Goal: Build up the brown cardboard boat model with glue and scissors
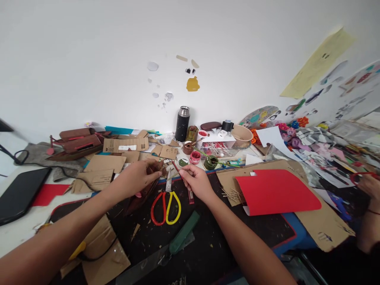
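Pinching thin red strip [176, 166] at ten o'clock: right hand [196, 181]. Left hand [142, 176] over brown craft [147, 194], grip unclear. Green paint pot [211, 162], right hand's one o'clock, could tip if bumped.

The place presents as a craft work area: a cluttered table [22, 233] set against a white wall [89, 59]. Noted in support: open paint jars [195, 158] at far centre, cut cardboard pieces [104, 162] at left, scissors [168, 185] at near centre, a red sheet [276, 194] at right. Wall stickers [192, 84] are present. Whether home or studio cannot be determined.
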`<state>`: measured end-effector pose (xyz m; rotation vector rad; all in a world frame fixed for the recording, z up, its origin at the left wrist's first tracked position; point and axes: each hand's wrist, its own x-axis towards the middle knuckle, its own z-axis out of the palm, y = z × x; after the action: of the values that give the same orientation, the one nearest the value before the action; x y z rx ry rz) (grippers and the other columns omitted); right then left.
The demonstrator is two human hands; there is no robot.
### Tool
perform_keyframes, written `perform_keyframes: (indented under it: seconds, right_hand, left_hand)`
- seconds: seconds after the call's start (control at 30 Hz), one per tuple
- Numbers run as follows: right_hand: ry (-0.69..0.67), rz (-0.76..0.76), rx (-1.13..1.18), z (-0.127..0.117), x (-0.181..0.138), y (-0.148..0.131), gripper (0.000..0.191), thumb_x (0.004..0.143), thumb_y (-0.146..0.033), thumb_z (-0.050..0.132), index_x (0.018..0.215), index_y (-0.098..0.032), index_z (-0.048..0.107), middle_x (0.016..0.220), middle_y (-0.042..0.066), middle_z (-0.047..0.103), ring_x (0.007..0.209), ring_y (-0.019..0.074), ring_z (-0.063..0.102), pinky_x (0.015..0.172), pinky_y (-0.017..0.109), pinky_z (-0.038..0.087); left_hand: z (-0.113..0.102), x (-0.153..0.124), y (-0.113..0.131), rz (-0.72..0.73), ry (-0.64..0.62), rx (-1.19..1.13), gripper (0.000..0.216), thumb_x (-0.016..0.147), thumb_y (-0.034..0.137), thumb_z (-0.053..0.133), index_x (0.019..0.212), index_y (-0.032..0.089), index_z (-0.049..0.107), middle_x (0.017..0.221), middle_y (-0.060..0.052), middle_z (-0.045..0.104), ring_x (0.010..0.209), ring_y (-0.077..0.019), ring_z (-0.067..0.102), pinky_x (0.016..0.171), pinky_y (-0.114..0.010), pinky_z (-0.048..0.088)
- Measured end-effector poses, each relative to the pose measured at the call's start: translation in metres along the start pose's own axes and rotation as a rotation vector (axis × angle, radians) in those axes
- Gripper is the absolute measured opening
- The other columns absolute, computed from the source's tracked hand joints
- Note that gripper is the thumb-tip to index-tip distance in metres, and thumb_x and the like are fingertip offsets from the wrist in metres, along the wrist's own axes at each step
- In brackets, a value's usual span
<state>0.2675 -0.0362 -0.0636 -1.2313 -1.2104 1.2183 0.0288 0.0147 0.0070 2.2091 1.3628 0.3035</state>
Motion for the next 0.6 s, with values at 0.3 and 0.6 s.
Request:
perform_keyframes:
  seconds: [0.3,0.6]
  right_hand:
    - [0.224,0.073,0.329,-0.037,-0.015,0.001,0.052,0.073,-0.062,0.090,0.085,-0.021,0.062,0.052,-0.011,0.048,0.038,0.0061,0.034,0.037,0.020,0.019]
    - [0.234,0.094,0.435,-0.031,-0.010,0.009,0.057,0.068,-0.063,0.094,0.086,-0.021,0.061,0.050,-0.011,0.048,0.037,0.0053,0.034,0.037,0.019,0.015]
  left_hand:
    - [0.036,0.025,0.028,0.155,-0.126,0.209,0.018,0.093,0.030,0.066,0.103,0.024,0.078,0.106,-0.011,0.083,0.099,-0.0321,0.077,0.085,-0.038,0.054]
    - [0.071,0.029,0.037,0.246,-0.263,0.234,0.012,0.090,0.021,0.073,0.099,0.022,0.080,0.108,-0.011,0.084,0.104,-0.0323,0.077,0.090,-0.037,0.054]
